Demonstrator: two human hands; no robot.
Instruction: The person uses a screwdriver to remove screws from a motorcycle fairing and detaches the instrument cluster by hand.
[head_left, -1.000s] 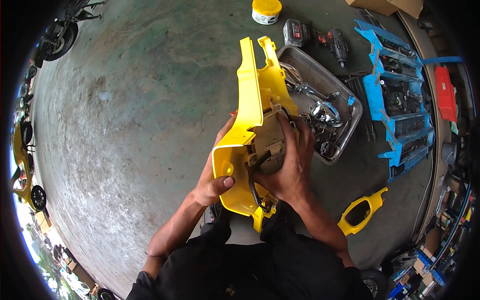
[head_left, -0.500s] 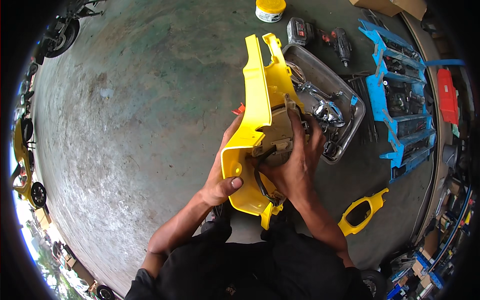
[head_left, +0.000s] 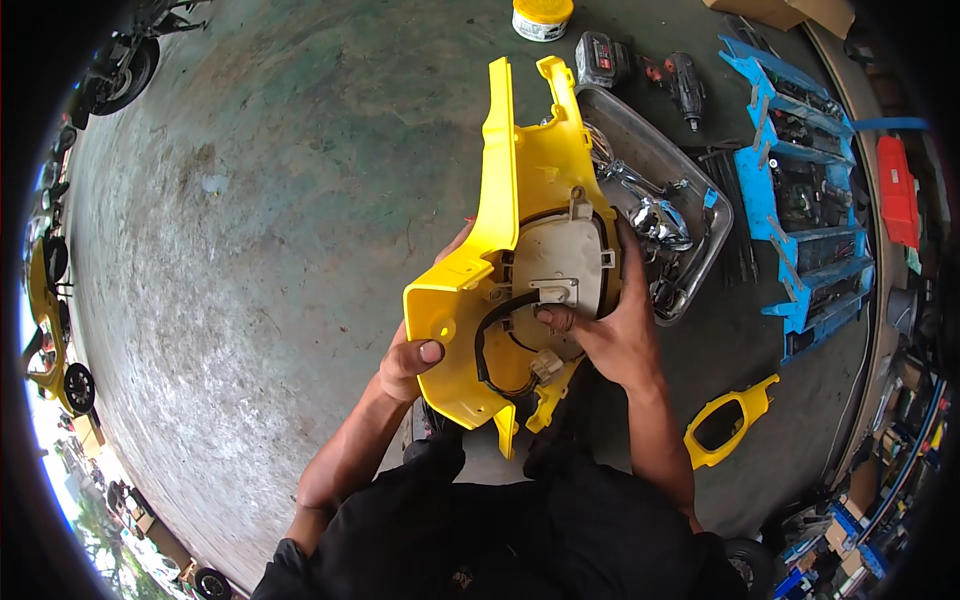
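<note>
Both hands hold up a yellow motorbike fairing [head_left: 440,295] with its inner side toward me. My left hand [head_left: 408,370] grips the left edge, thumb over the rim and fingers hidden behind. A lamp housing [head_left: 560,250] with a pale grey back sits inside the shell. My right hand [head_left: 625,345] clasps the right side, its thumb pressed on the housing's back and its fingertips out of sight behind the edge. A black cable [head_left: 479,350] loops from the housing to a whitish connector plug [head_left: 546,367] low in the shell.
Behind the fairing, a metal tray [head_left: 712,250] holds chrome parts [head_left: 655,220]. Beyond it lie a cordless power tool [head_left: 684,90] and a yellow-lidded tub [head_left: 541,20]. An opened blue toolbox [head_left: 755,190] stands at right, near a yellow trim frame [head_left: 745,410]. A motorcycle [head_left: 125,75] stands far left.
The fairing has turned and shifted left and nearer, showing more of the lamp housing's back. My right hand has moved from over the housing to the right edge, and the connector has come into view.
</note>
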